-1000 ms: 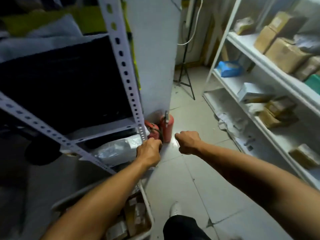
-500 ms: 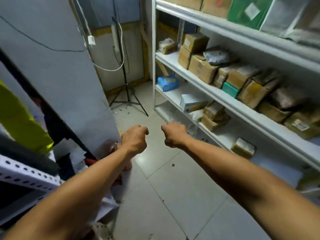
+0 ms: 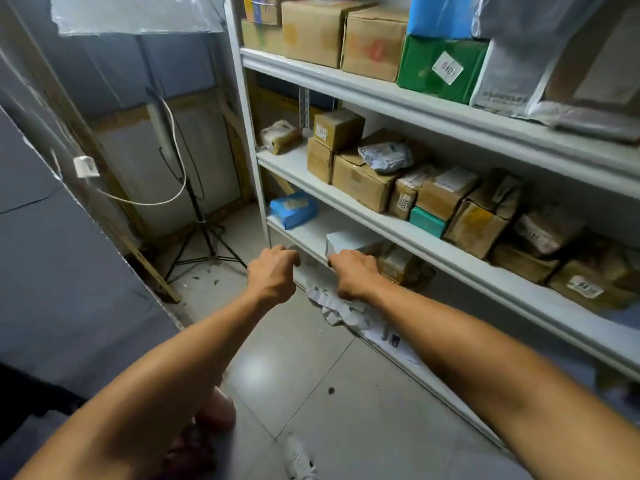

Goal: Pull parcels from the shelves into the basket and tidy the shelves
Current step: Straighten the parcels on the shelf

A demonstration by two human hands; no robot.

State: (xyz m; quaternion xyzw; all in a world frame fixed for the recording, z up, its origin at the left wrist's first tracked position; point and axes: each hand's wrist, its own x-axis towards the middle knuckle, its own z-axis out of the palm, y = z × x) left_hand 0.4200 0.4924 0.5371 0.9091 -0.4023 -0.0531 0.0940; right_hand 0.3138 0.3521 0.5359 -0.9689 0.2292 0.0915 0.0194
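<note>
Shelf (image 3: 304, 233) bare between blue packet (image 3: 293, 208) and white box (image 3: 349, 242).

Two hands (image 3: 273, 275), roughly twenty parcels (image 3: 362, 183), one tripod (image 3: 204, 233).

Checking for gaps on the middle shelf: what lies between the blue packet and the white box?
In the head view, only bare white shelf lies between the blue plastic packet and the white cardboard box.
</note>
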